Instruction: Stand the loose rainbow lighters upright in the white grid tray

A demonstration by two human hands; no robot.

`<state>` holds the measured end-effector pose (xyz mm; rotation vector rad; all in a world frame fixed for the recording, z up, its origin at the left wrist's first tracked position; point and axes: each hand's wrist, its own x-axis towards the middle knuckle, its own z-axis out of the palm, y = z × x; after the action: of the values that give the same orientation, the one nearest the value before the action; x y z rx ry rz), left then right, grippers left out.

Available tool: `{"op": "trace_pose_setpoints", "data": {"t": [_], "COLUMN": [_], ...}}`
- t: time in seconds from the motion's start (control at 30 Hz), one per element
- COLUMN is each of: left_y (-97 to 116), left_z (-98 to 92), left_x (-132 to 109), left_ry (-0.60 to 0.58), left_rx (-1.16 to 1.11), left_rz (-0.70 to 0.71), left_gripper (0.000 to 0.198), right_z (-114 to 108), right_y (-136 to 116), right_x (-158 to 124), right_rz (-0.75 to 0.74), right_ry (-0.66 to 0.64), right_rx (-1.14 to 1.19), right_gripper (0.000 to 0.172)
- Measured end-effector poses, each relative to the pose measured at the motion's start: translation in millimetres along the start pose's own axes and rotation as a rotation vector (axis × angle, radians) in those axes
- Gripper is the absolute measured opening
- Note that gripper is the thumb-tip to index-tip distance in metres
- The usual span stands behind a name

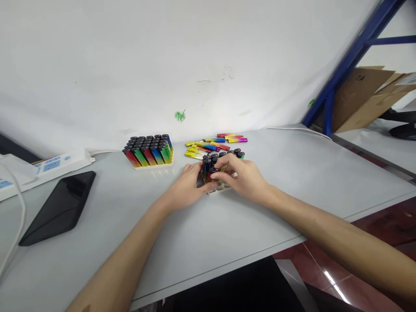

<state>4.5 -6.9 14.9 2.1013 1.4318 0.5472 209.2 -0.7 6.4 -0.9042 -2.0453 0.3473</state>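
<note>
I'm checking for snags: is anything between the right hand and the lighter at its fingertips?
Nothing visible: the right hand has the lighter directly at its fingertips. The left hand is at the white tray's side, not between them. The lighter's lower part is mostly hidden.

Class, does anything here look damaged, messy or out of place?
Yes: the wall has a green scribble and scuffs, odd on plain white. The loose pieces lie jumbled, unlike the upright rows at left.
</note>
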Motion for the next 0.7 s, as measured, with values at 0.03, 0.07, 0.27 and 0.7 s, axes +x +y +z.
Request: {"op": "trace_pose_setpoints", "data": {"t": [0.03, 0.07, 0.27, 0.7], "left_y": [0, 0, -4, -9], "left_z": [0.1, 0.2, 3.2, 6.7], "left_x": [0, 0, 1, 4], "left_ry": [0.0, -0.001, 0.02, -0.001], "left_rx": [0.002, 0.006, 0.021, 0.07], "left_rz": [0.004, 0.01, 0.038, 0.056], "left_gripper": [0.043, 0.042, 0.042, 0.052], "right_z": [0, 0, 0, -53], "right_y": [0, 1, 1, 136], "right_x": [0, 0, 1, 22], "right_rz": [-0.015, -0.038, -0.195, 0.332], "right_ry": [-0.008, -0.005, 0.079, 0.081], "right_rx": [-0.001, -0.014, -0.21, -0.52], "right_gripper": [0.014, 0.011, 0.015, 0.046]}}
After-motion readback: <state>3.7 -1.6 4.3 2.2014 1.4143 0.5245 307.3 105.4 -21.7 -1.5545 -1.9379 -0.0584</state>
